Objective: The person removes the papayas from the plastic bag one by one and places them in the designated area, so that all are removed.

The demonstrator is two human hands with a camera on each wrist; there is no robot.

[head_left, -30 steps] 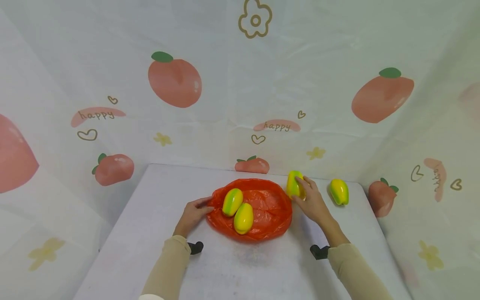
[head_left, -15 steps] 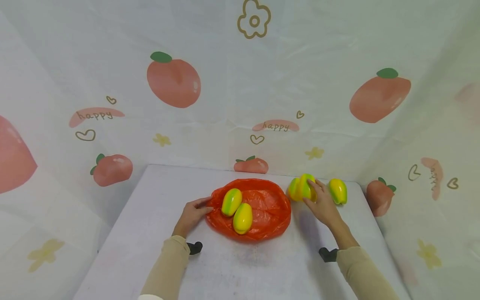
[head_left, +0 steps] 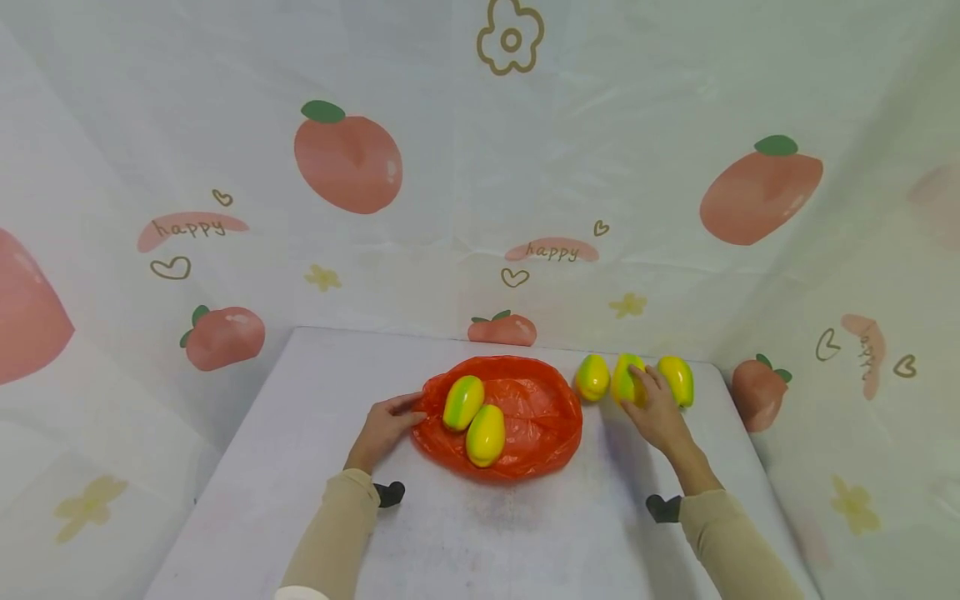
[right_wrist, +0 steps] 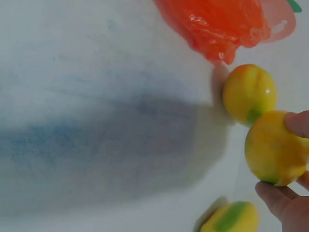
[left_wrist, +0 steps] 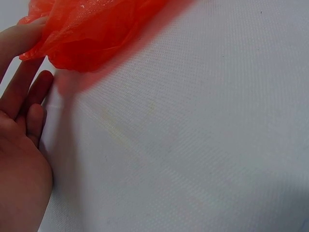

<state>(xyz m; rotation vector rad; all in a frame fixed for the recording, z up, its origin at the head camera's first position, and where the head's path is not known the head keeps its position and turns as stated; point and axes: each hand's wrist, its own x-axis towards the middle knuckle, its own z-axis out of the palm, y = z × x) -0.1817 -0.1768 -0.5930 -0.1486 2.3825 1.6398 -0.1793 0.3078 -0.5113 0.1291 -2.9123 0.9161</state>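
Note:
In the head view a red plastic bag (head_left: 528,408) lies spread open on the table, with two glossy yellow-green papaya-like fruits inside, one fruit (head_left: 463,403) slightly behind the other fruit (head_left: 486,436). At its left edge my left hand (head_left: 384,429) pinches the rim; the left wrist view shows the thumb (left_wrist: 21,41) over the red film and fingers beneath. My right hand (head_left: 660,412) grips a matching fruit (head_left: 627,379) between thumb and fingertips, right of the bag. The right wrist view shows this held fruit (right_wrist: 275,147) close to its neighbour (right_wrist: 249,93).
Two more such fruits flank the held one along the back of the white table (head_left: 360,350): a left fruit (head_left: 592,377) near the bag and a right fruit (head_left: 677,381). A printed white curtain (head_left: 420,275) rises behind and on both sides.
My right hand has carried its fruit rightward from the bag's right edge, uncovering the fruit behind it. The held fruit is now between the two others. My left hand has stayed at the rim.

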